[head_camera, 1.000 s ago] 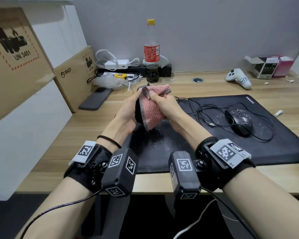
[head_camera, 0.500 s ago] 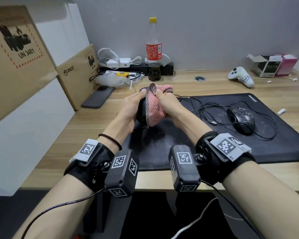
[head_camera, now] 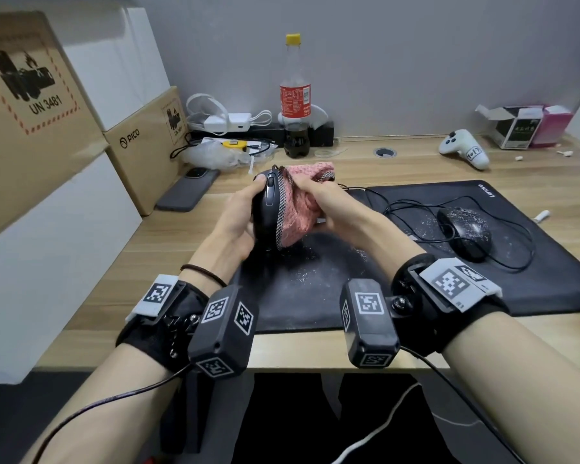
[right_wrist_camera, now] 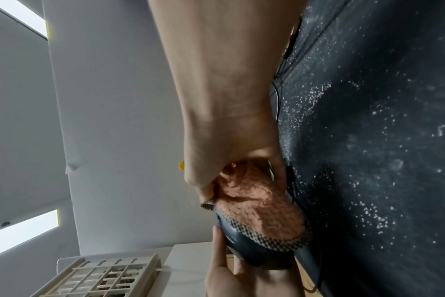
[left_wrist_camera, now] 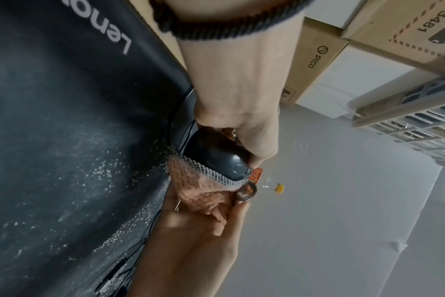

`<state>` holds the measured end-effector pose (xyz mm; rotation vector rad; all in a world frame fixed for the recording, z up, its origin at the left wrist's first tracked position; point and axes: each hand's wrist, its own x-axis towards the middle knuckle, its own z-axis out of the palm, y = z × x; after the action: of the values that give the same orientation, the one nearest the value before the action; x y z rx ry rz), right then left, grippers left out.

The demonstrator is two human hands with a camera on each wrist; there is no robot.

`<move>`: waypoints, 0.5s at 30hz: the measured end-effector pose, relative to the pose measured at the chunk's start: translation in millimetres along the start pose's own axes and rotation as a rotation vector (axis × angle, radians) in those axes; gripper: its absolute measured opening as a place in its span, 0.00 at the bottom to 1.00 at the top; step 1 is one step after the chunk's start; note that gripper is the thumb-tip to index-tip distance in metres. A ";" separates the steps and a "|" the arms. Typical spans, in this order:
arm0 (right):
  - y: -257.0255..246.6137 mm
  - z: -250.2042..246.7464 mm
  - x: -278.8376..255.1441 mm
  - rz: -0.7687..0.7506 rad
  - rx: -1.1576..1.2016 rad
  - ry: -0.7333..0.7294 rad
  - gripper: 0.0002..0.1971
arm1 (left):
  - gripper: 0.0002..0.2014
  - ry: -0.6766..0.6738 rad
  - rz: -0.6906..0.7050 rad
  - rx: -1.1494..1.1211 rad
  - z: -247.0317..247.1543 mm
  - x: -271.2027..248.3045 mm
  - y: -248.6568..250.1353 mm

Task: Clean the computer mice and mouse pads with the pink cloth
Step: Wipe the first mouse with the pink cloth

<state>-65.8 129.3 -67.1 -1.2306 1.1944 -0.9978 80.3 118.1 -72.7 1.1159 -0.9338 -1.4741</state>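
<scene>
Both hands up over the desk, working close together. Left hand curled round a black mouse, held on edge above the front-left part of the black mouse pad, scroll wheel facing up. Right hand bunches the pink cloth w/ fingers wrapped round it, pressing it flat against the mouse's right side; checked hem of the cloth lies across the shell. Pad below dusted w/ white specks. 2nd black mouse sits on the pad's right half, speckled white too, cable looped around it. Cola bottle upright at the back of the desk, white controller far right, well apart from the hands
</scene>
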 end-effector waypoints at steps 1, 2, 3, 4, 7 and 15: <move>-0.2 0.9 -1.2 -0.011 -0.030 -0.021 0.17 | 0.11 -0.012 0.000 0.013 0.3 -0.6 -0.4; -0.8 2.1 -2.5 -0.027 -0.058 -0.023 0.19 | 0.11 -0.034 0.001 0.030 0.8 -1.6 -0.4; -0.5 3.1 -2.5 -0.043 -0.071 0.001 0.18 | 0.11 -0.062 -0.001 0.049 1.6 -3.0 -0.1; -0.2 4.1 -1.2 -0.056 -0.060 0.050 0.15 | 0.11 -0.089 -0.002 0.065 2.5 -4.8 0.7; -1.9 0.5 7.9 -0.065 0.037 0.255 0.07 | 0.10 -0.148 0.013 0.055 3.0 -8.7 4.3; -5.8 5.3 13.5 -0.292 -0.191 0.195 0.09 | 0.09 -0.061 0.047 -0.006 7.3 -10.0 11.8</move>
<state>-58.4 116.1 -63.1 -1.5168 1.3079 -1.2648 76.9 125.8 -57.8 1.0428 -0.9915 -1.4787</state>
